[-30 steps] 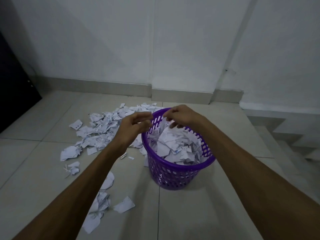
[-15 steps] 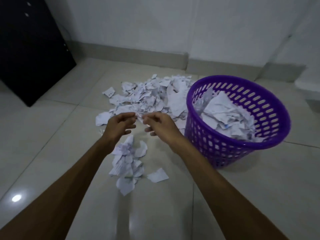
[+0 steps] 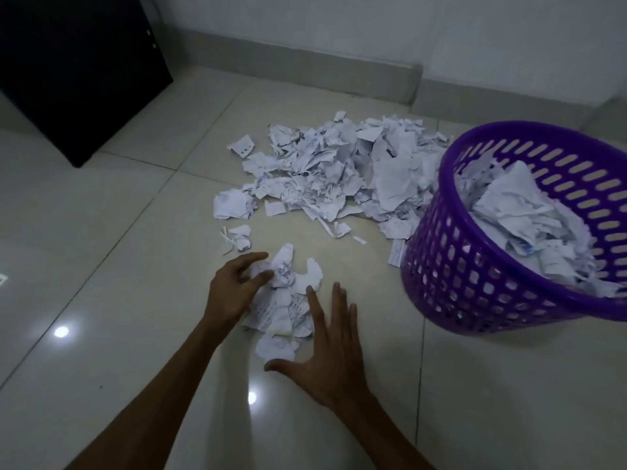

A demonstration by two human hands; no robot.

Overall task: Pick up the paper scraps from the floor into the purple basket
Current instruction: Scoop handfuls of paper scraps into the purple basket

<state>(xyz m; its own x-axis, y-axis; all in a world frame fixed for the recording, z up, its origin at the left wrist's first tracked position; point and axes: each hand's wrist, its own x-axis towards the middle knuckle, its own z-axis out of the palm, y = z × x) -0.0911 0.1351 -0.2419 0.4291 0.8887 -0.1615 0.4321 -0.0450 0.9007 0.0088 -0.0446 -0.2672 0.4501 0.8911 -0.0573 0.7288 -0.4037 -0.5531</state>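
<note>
The left hand (image 3: 234, 293) curls its fingers (image 3: 261, 276) round crumpled scraps at the top of a small heap (image 3: 285, 300) on the floor (image 3: 101, 266); the right hand (image 3: 325, 351) lies spread and flat beside that heap, holding nothing. Behind it lies a large pile (image 3: 339, 171) of torn, creased white paper, touching the purple basket (image 3: 475, 283) on the right. The basket, slotted plastic, looks roughly half full, so I judge much remains. The tiles are glossy and pale.
</note>
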